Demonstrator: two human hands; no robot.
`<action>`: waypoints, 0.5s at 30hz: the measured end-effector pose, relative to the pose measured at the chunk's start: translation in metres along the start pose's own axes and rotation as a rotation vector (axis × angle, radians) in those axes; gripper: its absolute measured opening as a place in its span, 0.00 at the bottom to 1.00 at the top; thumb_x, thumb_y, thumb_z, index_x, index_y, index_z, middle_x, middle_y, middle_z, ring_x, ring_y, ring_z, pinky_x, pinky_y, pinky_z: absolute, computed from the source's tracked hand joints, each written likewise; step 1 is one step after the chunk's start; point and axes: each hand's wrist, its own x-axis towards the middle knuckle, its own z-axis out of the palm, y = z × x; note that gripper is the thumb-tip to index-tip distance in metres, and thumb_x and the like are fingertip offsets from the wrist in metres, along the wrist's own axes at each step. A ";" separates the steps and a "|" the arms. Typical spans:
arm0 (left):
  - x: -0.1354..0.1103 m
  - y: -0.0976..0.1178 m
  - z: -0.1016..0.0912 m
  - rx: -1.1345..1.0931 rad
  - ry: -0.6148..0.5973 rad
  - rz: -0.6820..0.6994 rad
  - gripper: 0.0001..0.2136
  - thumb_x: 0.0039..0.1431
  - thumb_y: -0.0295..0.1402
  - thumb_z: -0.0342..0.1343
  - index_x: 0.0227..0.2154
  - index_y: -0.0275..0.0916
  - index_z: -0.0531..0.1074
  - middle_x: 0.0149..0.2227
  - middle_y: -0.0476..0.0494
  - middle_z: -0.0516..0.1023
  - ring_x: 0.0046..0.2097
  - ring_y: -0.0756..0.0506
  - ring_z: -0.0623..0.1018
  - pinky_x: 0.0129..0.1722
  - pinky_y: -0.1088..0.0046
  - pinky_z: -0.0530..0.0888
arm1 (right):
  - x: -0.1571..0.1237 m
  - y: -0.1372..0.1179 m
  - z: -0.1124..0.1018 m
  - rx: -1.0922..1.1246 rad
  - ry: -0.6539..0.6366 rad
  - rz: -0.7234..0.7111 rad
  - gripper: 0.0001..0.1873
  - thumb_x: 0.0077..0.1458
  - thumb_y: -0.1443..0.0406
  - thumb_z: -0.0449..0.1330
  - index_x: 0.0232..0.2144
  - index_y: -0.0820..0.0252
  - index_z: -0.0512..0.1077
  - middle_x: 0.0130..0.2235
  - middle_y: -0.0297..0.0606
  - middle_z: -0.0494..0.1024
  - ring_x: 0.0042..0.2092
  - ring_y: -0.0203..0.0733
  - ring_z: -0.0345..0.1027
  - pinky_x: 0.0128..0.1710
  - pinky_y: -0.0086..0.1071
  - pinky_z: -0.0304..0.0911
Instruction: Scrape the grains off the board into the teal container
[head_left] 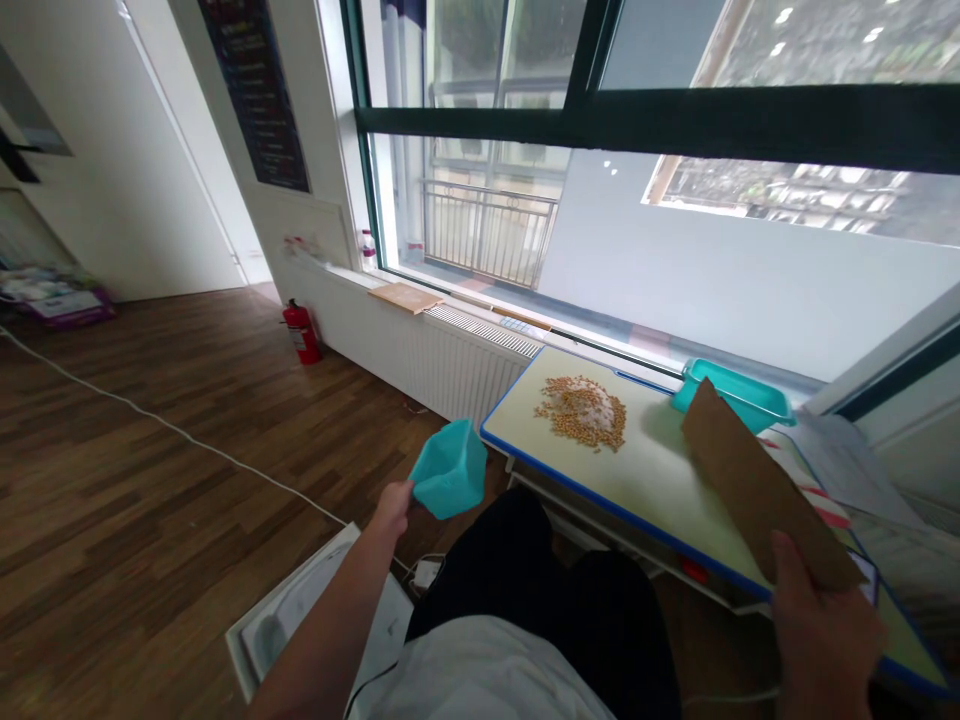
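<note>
My left hand (393, 510) grips the rim of a small turquoise plastic box (459, 478), held tilted just off the table's left front edge. In my right hand (821, 620) is a flat piece of brown cardboard (757, 480), slanting up over the right part of the table. A pile of yellowish beans or kernels mixed with white grains (583, 410) lies spread on the pale table (525, 415) with a blue edge. Neither hand touches the pile. Behind the cardboard stands a turquoise tray (739, 395), partly hidden by it.
A white radiator (457, 365) and the window sill run behind the table. Red-and-white packaging and a phone (866, 575) lie at the right. A red fire extinguisher (301, 332) stands on the wooden floor, where a white cable (187, 435) runs. A white box (292, 590) is low at left.
</note>
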 end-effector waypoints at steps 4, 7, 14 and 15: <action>0.009 -0.006 0.000 0.140 0.079 0.019 0.05 0.36 0.20 0.55 0.18 0.36 0.67 0.17 0.48 0.67 0.27 0.44 0.74 0.25 0.71 0.67 | -0.014 -0.025 -0.002 0.132 -0.004 0.153 0.33 0.53 0.43 0.48 0.38 0.65 0.77 0.21 0.48 0.74 0.34 0.61 0.73 0.30 0.45 0.66; 0.016 -0.009 0.003 0.219 0.121 0.044 0.05 0.35 0.20 0.53 0.17 0.36 0.66 0.17 0.49 0.65 0.25 0.45 0.71 0.24 0.72 0.64 | -0.027 -0.048 0.008 0.278 0.015 0.025 0.32 0.54 0.45 0.49 0.40 0.66 0.77 0.29 0.50 0.78 0.39 0.58 0.73 0.35 0.42 0.67; 0.020 0.001 0.029 0.293 0.122 0.121 0.02 0.37 0.25 0.53 0.17 0.37 0.66 0.17 0.50 0.65 0.24 0.47 0.69 0.23 0.73 0.62 | -0.037 -0.084 0.034 0.440 -0.004 -0.227 0.31 0.57 0.48 0.49 0.44 0.67 0.76 0.42 0.50 0.79 0.45 0.54 0.73 0.45 0.40 0.66; 0.019 0.003 0.033 0.294 0.114 0.134 0.01 0.38 0.26 0.53 0.18 0.37 0.67 0.18 0.50 0.66 0.24 0.47 0.70 0.24 0.72 0.63 | -0.036 -0.087 0.035 0.442 -0.011 -0.239 0.31 0.57 0.48 0.49 0.44 0.67 0.76 0.43 0.50 0.79 0.45 0.53 0.73 0.46 0.39 0.66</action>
